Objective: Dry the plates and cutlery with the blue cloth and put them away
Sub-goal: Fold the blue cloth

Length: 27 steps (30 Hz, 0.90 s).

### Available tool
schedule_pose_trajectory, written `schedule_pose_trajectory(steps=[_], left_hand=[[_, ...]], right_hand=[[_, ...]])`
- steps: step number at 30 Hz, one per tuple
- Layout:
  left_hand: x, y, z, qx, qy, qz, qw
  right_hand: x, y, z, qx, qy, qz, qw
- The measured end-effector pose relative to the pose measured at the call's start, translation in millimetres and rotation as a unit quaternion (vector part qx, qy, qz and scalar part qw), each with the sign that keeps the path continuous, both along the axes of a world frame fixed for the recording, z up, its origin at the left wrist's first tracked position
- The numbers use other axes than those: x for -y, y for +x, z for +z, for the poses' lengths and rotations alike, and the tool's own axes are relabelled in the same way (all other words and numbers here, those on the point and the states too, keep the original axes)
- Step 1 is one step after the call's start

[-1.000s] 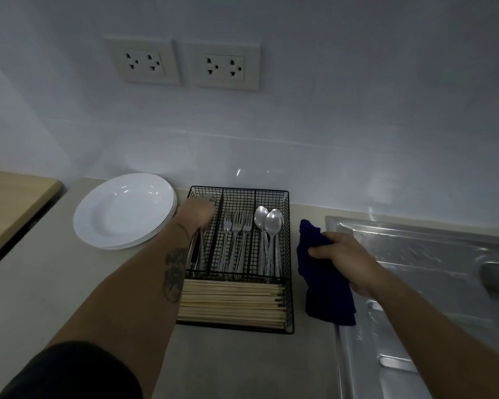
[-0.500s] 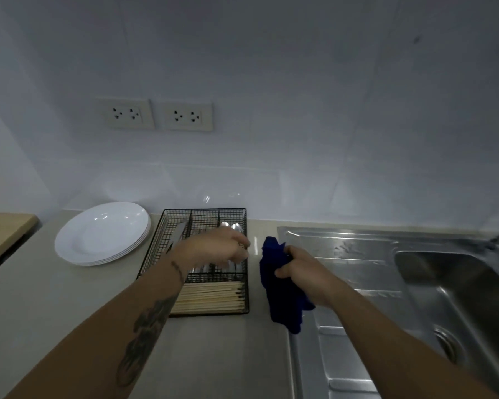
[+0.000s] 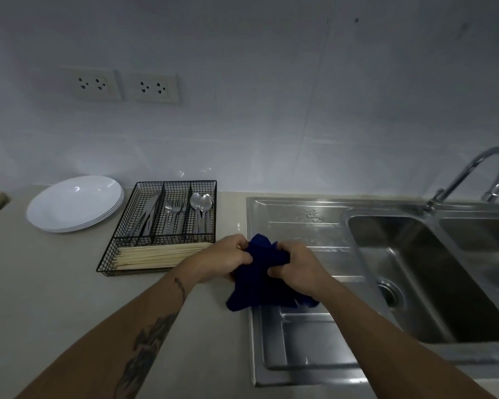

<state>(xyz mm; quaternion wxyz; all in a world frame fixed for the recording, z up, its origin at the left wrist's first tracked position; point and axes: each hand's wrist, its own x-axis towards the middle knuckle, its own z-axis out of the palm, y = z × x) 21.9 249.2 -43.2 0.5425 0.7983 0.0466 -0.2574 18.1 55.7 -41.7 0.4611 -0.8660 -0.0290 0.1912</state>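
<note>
Holding the blue cloth [image 3: 260,272] bunched in both hands, left hand [image 3: 224,262] and right hand [image 3: 296,269], over the sink edge [image 3: 251,326].
Plates [image 3: 75,203] look stacked and cutlery [image 3: 173,214] sorted in its basket [image 3: 107,260]; seemingly little remains.

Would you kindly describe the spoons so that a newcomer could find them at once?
Start at the steel sink and look left along the counter to the black wire basket. The spoons lie in its rightmost rear compartment, nearest the sink. Their rounded bowls set them apart from the forks in the middle and the knives on the left.
</note>
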Motion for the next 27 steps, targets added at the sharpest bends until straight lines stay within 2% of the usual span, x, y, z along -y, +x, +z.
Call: schedule_pose_trajectory(steps=[3, 7, 10, 15, 20, 23, 25, 27], left_hand=[[6.3, -13.5, 3.1, -0.054, -0.066, 0.03, 0.996], [8.5, -37.4, 10.0, -0.103, -0.127, 0.041, 0.986], [10.0, -56.1, 11.2, -0.113, -0.116, 0.08, 0.984], [5.4, -86.3, 13.8, -0.126, -0.034, 0.096, 0.987], [-22.2, -116.4, 15.8, -0.157, 0.002, 0.127, 0.979], [-31.4, -120.5, 11.3, -0.139, 0.019, 0.166, 0.976], [-33.7, -119.0, -2.7, -0.127, 0.031, 0.199, 0.971], [-34.2, -117.2, -24.4, -0.112, 0.06, 0.194, 0.973]], right_hand=[[6.0, -8.2, 2.5, -0.001, 0.034, 0.017, 0.999], [18.9, -16.1, 12.9, -0.149, 0.16, 0.047, 0.975], [25.4, -25.4, 14.4, -0.195, 0.2, 0.057, 0.959], [26.3, -46.1, 3.4, -0.264, 0.157, 0.102, 0.946], [5.0, -57.7, -11.4, -0.316, 0.174, 0.132, 0.923], [-12.2, -58.9, -20.9, -0.276, 0.129, 0.116, 0.945], [-18.3, -56.9, -34.1, -0.171, 0.038, 0.105, 0.979], [-15.2, -56.1, -48.0, -0.065, -0.028, 0.078, 0.994]])
